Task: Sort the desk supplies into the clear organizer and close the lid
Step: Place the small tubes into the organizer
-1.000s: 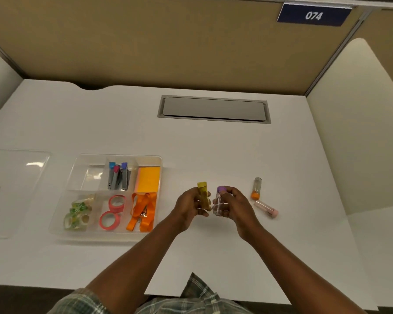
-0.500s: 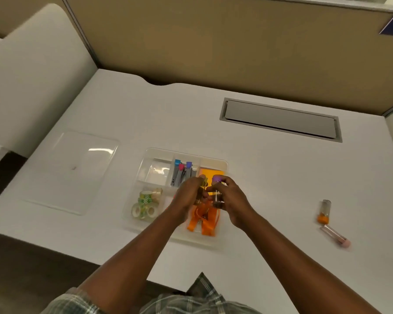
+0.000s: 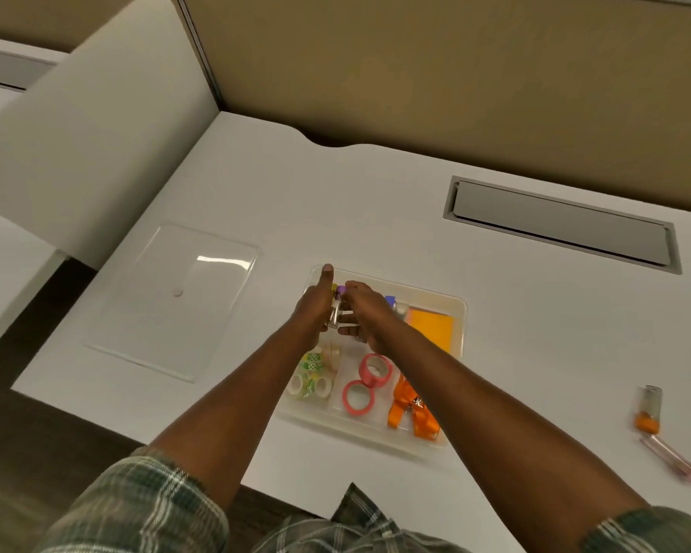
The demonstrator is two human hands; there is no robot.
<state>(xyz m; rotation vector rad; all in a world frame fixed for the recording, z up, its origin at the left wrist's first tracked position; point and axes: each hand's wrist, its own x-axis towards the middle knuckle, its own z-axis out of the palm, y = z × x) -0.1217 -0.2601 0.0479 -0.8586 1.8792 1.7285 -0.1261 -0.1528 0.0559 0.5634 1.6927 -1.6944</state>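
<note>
Head view, steeply down over desk (image 3: 495, 333)

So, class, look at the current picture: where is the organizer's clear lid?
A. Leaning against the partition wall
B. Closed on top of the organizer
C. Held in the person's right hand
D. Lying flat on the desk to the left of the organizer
D. The clear lid lies flat on the white desk, left of the open organizer and apart from it, while both hands work over the organizer's back-left compartment.

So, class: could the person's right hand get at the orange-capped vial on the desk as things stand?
Probably not yet. The right hand is busy over the clear organizer, holding a purple-capped vial. The orange-capped vial lies unobstructed on the desk, so once freed, yes.
</note>
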